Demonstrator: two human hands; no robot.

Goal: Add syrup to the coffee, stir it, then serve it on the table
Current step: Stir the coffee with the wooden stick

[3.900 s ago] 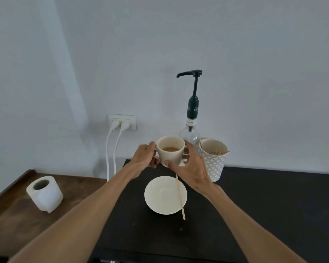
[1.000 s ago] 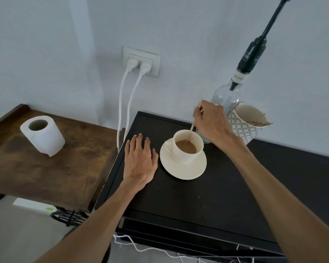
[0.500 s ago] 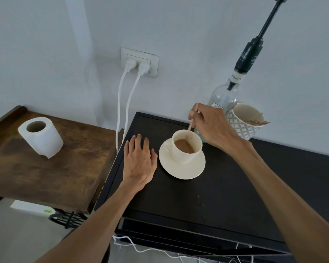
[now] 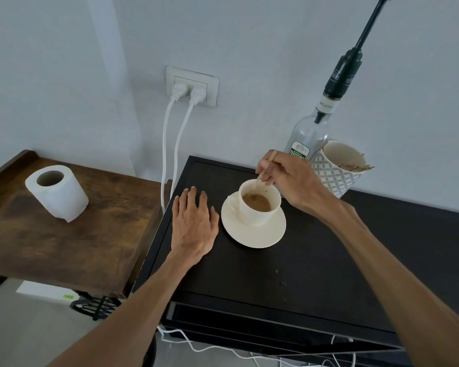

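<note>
A cream cup (image 4: 260, 217) of brown coffee (image 4: 257, 202) stands on a cream saucer (image 4: 252, 237) on the black cabinet top (image 4: 316, 260). My right hand (image 4: 292, 178) pinches a wooden stir stick (image 4: 265, 168) whose lower end dips into the coffee. My left hand (image 4: 194, 223) lies flat on the cabinet top just left of the saucer. Behind my right hand stands a clear syrup bottle (image 4: 308, 139) with a black pump (image 4: 345, 70).
A patterned cup (image 4: 337, 170) with several wooden sticks sits right of the bottle. To the left, a brown wooden side table (image 4: 64, 239) carries a toilet paper roll (image 4: 56, 192). Two white cables (image 4: 170, 144) run down from a wall socket (image 4: 191, 86).
Earlier both hands held the cup up by the bottle; now it sits on the saucer. In the last second my right hand has moved the stick round in the coffee, leftward.
</note>
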